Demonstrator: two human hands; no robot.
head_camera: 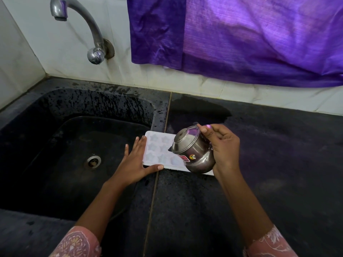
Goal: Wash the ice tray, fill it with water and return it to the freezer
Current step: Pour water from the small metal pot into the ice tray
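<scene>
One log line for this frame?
step: fill | left hand: flat at tray edge | right hand: tips pot over tray

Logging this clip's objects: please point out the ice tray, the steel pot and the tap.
ice tray [156, 146], head view, on a star-shaped cell near its left end.
steel pot [202, 160], head view, on its rounded belly.
tap [84, 16], head view, on the curved spout.

Kitchen corner — dark stone, white tile
A black counter [278, 164] is running beside a sunken sink [92, 104]; a steel tap [87, 25] is jutting from the tiled wall [37, 52], and a purple curtain [241, 34] is hanging at right.
</scene>
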